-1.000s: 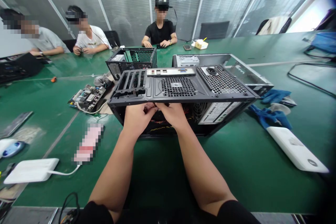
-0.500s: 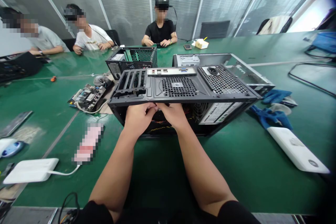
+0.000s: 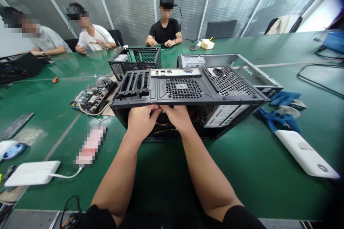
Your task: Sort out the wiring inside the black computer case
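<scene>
A black computer case [image 3: 158, 94] stands before me, its rear panel with ports and vent grilles facing up and its near side open. Both hands reach in under the panel's near edge. My left hand [image 3: 141, 120] is curled, thumb bent toward the fingers; the fingertips are partly hidden. Right beside it, my right hand [image 3: 177, 116] has its fingers inside the case, out of sight behind the edge. What either hand grips cannot be made out. A power supply [image 3: 224, 116] with a white label sits inside at the right, its fan [image 3: 205, 114] next to the hands.
Behind stand another black case [image 3: 134, 59] and an open grey case [image 3: 258, 73]. A motherboard [image 3: 90, 98] lies left. White power banks [image 3: 32, 173] [image 3: 306, 154], a phone [image 3: 91, 145] and blue gloves [image 3: 282, 118] flank my arms. Several people sit across the green table [image 3: 242, 171].
My hands stay almost in place inside the case. The view has shifted very slightly. Across the table, the person in white has raised a hand a little.
</scene>
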`<state>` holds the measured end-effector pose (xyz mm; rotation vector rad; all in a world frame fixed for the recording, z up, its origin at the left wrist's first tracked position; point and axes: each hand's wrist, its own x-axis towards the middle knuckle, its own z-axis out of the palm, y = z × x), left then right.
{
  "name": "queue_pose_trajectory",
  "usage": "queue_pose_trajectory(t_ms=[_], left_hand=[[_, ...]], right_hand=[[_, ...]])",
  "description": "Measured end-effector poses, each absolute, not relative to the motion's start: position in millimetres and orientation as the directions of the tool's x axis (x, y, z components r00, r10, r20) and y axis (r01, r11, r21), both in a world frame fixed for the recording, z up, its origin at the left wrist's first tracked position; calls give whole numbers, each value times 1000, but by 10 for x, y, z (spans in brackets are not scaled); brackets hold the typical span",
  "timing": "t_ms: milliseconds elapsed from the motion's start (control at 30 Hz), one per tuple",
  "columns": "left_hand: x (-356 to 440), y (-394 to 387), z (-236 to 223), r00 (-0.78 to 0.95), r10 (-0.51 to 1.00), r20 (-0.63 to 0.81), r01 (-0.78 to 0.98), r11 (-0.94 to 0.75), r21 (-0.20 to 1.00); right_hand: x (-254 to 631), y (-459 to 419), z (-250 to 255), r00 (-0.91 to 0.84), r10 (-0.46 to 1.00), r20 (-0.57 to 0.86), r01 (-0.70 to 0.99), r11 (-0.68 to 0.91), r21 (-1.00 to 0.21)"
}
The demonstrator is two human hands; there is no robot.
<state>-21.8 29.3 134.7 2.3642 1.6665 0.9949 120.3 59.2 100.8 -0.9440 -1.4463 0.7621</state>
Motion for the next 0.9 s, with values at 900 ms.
queue_pose_trajectory(t_ms=[900], left_hand=[[-239,319,1311,222,852,474,832,-419,364]], right_hand=[[1196,596,1006,18,889,457,112,453,-885]])
